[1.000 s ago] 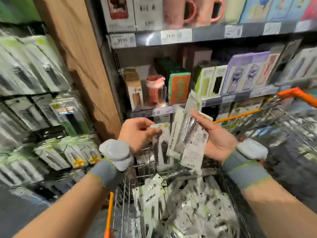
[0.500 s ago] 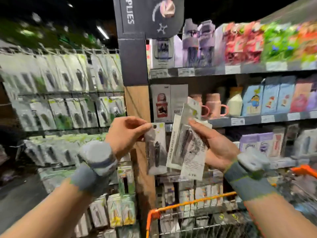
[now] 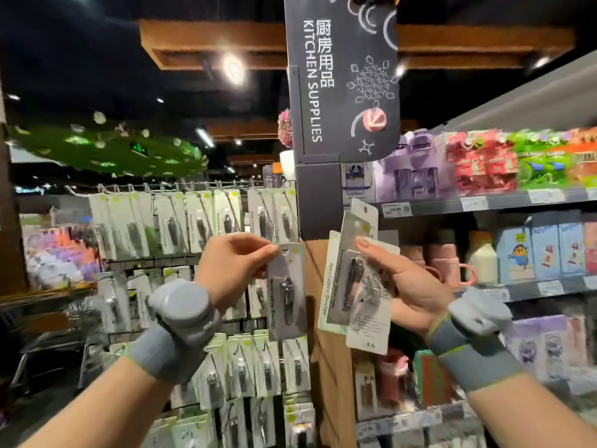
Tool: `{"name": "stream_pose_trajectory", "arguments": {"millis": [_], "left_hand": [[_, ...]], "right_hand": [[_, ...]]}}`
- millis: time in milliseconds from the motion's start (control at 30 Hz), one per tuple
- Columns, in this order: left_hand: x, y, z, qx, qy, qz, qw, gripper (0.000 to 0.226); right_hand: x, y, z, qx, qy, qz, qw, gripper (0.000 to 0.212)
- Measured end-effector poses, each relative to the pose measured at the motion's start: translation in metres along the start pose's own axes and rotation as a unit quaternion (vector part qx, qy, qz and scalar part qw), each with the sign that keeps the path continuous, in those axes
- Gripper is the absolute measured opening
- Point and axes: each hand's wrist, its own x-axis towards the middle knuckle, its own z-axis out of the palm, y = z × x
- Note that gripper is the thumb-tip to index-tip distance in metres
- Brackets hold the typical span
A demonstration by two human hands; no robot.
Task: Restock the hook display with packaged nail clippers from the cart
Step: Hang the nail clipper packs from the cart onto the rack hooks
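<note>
hanging sign point(image 3: 342, 76): "厨房用品 KITCHEN SUPPLIES" | held clipper card point(image 3: 287, 292): "Innovative Design"

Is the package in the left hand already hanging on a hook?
No, the left hand pinches the single package by its top, in front of the display.

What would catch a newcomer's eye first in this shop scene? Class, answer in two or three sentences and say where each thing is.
Centre frame, the left hand pinches a single nail clipper pack by its top edge, while the right hand holds a fanned bunch of packs beside it. Above them hangs a dark Kitchen Supplies sign. Behind the left hand, the hook display carries rows of similar packs.
</note>
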Motion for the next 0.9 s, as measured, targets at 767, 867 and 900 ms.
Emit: {"name": "stream_pose_trajectory", "arguments": {"millis": [767, 867, 900], "left_hand": [[0.104, 0.008, -0.038, 0.042, 0.087, 0.096, 0.991, 0.007], [0.118, 0.006, -0.039, 0.081, 0.104, 0.105, 0.986, 0.012], [0.123, 0.005, -0.04, 0.096, 0.109, 0.102, 0.984, 0.013]], "right_hand": [[0.099, -0.026, 0.06, -0.033, -0.038, -0.02, 0.999, 0.011], [0.107, -0.026, 0.062, -0.046, -0.037, -0.019, 0.998, 0.019], [0.11, -0.027, 0.062, -0.052, -0.035, -0.018, 0.998, 0.017]]}}
